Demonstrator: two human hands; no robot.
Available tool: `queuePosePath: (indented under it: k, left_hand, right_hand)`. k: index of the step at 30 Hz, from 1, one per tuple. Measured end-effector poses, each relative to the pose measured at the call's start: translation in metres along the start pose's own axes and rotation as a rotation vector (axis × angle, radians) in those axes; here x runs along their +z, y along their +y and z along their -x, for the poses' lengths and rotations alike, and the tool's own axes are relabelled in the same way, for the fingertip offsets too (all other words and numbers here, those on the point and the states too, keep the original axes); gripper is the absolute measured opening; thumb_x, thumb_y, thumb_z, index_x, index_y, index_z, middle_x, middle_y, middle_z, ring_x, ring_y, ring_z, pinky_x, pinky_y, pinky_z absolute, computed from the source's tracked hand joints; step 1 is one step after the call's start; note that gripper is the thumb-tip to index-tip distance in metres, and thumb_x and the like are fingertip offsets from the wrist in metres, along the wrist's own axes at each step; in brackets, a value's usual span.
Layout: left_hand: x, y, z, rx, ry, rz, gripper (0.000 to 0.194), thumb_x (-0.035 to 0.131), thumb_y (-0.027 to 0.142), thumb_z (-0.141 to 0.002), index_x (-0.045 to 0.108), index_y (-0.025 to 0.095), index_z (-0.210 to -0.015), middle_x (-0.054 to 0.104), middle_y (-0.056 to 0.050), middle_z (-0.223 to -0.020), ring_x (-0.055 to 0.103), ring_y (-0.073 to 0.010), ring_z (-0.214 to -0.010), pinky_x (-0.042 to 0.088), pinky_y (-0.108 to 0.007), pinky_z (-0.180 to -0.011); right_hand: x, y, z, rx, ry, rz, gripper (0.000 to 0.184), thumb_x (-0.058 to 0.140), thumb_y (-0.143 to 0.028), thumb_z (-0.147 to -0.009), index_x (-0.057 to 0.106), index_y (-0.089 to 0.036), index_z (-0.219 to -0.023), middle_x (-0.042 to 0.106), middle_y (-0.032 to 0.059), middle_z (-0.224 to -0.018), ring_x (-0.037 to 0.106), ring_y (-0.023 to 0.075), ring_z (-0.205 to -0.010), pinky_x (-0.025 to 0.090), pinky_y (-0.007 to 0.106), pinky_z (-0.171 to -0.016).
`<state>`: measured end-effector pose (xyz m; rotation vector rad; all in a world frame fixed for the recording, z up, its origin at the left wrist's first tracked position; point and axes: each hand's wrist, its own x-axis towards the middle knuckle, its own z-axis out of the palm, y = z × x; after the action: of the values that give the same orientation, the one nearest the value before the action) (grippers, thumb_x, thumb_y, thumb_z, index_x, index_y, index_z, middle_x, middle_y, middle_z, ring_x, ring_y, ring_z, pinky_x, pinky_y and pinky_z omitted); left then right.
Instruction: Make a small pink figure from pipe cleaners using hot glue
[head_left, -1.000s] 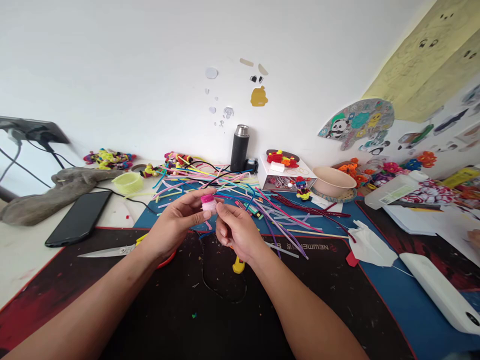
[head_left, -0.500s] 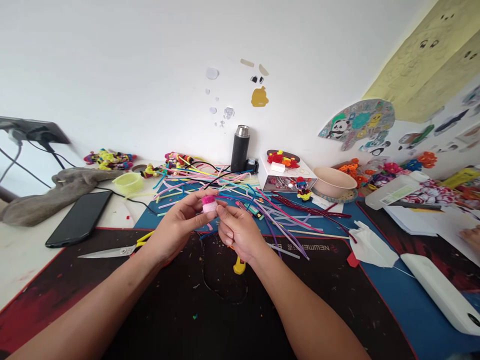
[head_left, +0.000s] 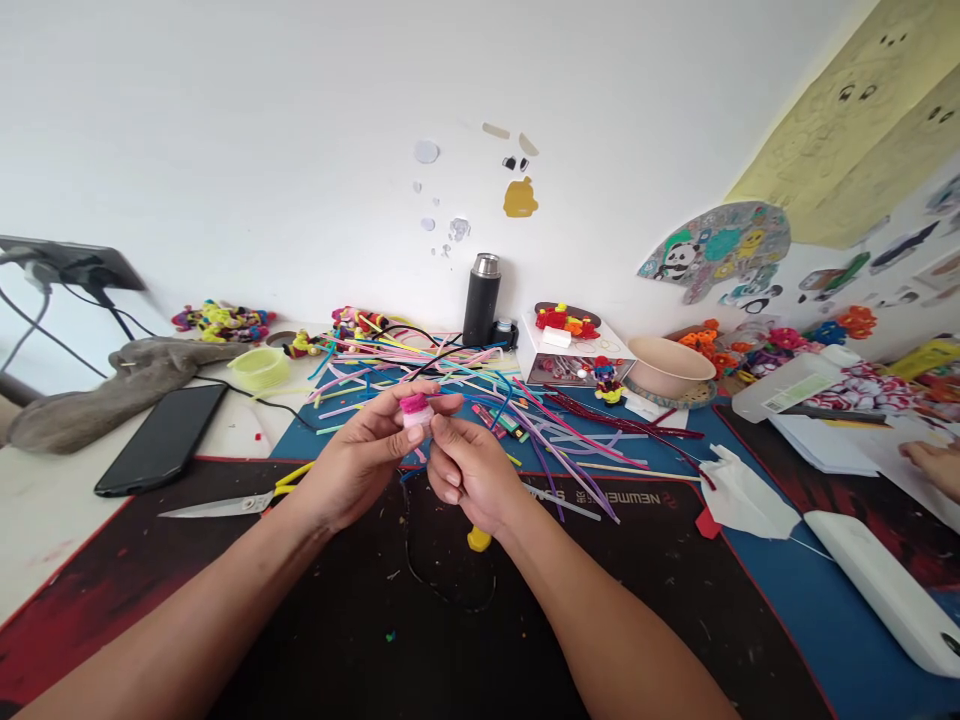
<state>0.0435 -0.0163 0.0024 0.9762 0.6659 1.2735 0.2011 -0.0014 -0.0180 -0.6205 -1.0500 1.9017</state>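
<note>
Between my two hands is a small coil of fuzzy pipe cleaner (head_left: 415,411), magenta on top and pale pink below. My left hand (head_left: 366,452) is closed around its side with thumb and fingers. The thumb and index finger of my right hand (head_left: 476,465) pinch at its right edge; the fingertips partly hide that spot. Scissors (head_left: 225,505) with yellow handles lie left of my left wrist. Partly covered by my right hand is a yellow-handled tool (head_left: 478,539). Behind both hands spreads a loose heap of coloured pipe cleaners (head_left: 390,375).
A black phone (head_left: 161,438) and a pale yellow bowl (head_left: 259,368) stand at left. Along the wall are a black flask (head_left: 481,300), a white box (head_left: 574,350) and a beige bowl (head_left: 670,366). At far right, another person's hand (head_left: 934,465) rests near papers.
The coil has tilted and shifted slightly left and down in my fingers. At the far right, the other person's hand has come further into view.
</note>
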Motion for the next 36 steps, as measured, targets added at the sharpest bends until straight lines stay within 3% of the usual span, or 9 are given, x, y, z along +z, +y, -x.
queuePosePath:
  k: [12,18,25,36]
  left_hand:
    - [-0.0066,-0.0001,-0.0013,-0.050,-0.085,0.063,0.046,0.087,0.035,-0.089,0.079,0.030,-0.133,0.080,-0.012,-0.136,0.068,-0.0351,-0.133,0.048,-0.047,-0.112]
    - [-0.0097,-0.0020,-0.0045,-0.059,-0.058,0.120,0.042,0.089,0.035,-0.086,0.083,0.028,-0.127,0.081,-0.012,-0.131,0.069,-0.0351,-0.131,0.048,-0.047,-0.111]
    - [-0.0098,-0.0058,-0.0065,-0.044,-0.050,0.137,0.040,0.096,0.036,-0.078,0.087,0.029,-0.115,0.085,-0.011,-0.119,0.075,-0.0318,-0.119,0.050,-0.043,-0.107]
    - [-0.0103,-0.0072,-0.0075,-0.052,-0.068,0.144,0.042,0.098,0.037,-0.076,0.087,0.029,-0.115,0.085,-0.011,-0.122,0.074,-0.0331,-0.121,0.048,-0.044,-0.110]
  right_hand:
    - [0.0025,-0.0018,-0.0001,-0.017,0.047,-0.020,0.059,0.090,-0.066,-0.077,0.051,-0.023,-0.068,0.034,-0.0129,-0.043,0.027,0.0058,-0.036,0.016,0.026,-0.041]
    - [0.0012,-0.0050,0.0011,0.010,0.005,-0.043,0.064,0.090,-0.066,-0.077,0.044,-0.024,-0.067,0.034,-0.0135,-0.043,0.026,0.0055,-0.036,0.016,0.025,-0.041]
    - [-0.0005,-0.0032,0.0010,0.031,-0.032,-0.077,0.060,0.091,-0.063,-0.077,0.047,-0.023,-0.072,0.034,-0.0148,-0.043,0.024,0.0057,-0.036,0.014,0.025,-0.041]
    - [-0.0030,-0.0025,0.0000,0.034,-0.049,-0.120,0.060,0.093,-0.058,-0.078,0.046,-0.022,-0.070,0.034,-0.0146,-0.042,0.023,0.0048,-0.036,0.015,0.024,-0.040]
